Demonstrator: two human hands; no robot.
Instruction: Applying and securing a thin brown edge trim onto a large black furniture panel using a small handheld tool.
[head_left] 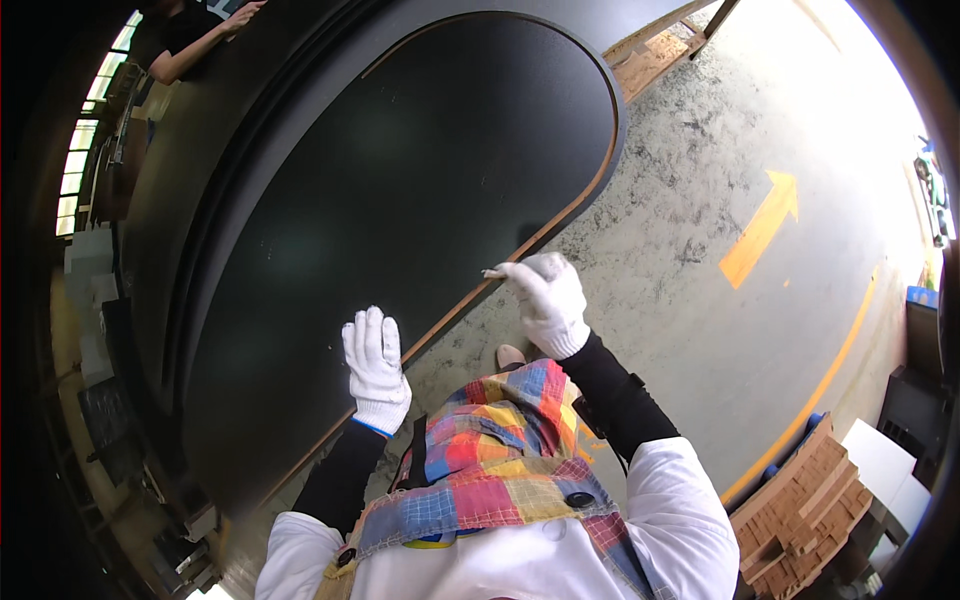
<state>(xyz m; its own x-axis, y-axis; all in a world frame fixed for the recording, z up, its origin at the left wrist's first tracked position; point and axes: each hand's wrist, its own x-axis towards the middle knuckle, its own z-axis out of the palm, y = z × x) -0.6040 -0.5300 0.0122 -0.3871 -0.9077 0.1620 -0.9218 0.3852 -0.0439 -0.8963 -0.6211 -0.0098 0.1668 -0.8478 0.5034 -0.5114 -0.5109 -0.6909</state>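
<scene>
A large black tabletop-like panel [400,190] with a rounded far end stretches before me, a thin brown strip [462,303] running along its edge. My left hand [376,362], in a white knit glove, lies flat on the panel beside the near edge, fingers stretched out and holding nothing. Over that same edge, farther right, my right hand [548,300] is closed in a white glove. A small greyish tip [493,273] shows at its thumb and fingers, just at the brown strip; what it is cannot be made out.
Another person's arm [200,48] reaches in at the far left, beyond another dark curved surface. A yellow arrow [762,228] marks the grey floor to the right. Wooden blocks [805,505] are stacked at the lower right, near a white box [880,450]. Wooden pieces [655,60] stand past the panel's far end.
</scene>
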